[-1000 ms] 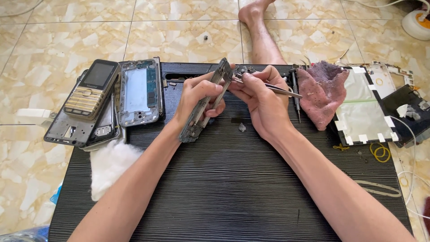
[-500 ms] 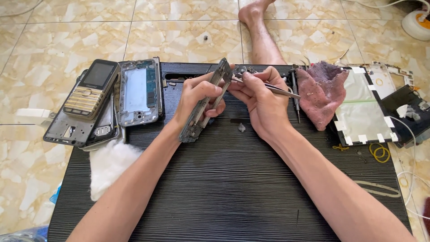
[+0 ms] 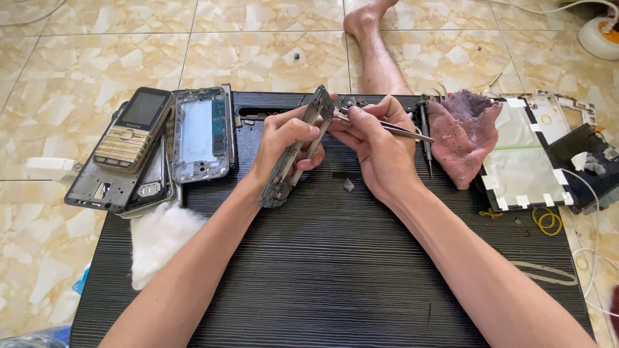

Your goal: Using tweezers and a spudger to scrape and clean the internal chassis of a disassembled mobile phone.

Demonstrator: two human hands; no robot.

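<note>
My left hand (image 3: 284,143) grips a grey phone frame (image 3: 298,149) and holds it tilted on its edge above the black ribbed mat (image 3: 322,270). My right hand (image 3: 377,145) pinches metal tweezers (image 3: 393,127), whose tips touch the upper end of the frame. The tweezers' back end points right, toward a pink cloth (image 3: 465,132). A small grey part (image 3: 348,185) lies on the mat just below the two hands.
A gold keypad phone (image 3: 134,129) lies on opened phone shells (image 3: 200,134) at the left. White cotton wadding (image 3: 158,238) sits at the mat's left edge. A screwdriver (image 3: 427,138), an opened tablet panel (image 3: 525,154), yellow rubber bands (image 3: 548,221) and a bare foot (image 3: 371,32) lie beyond.
</note>
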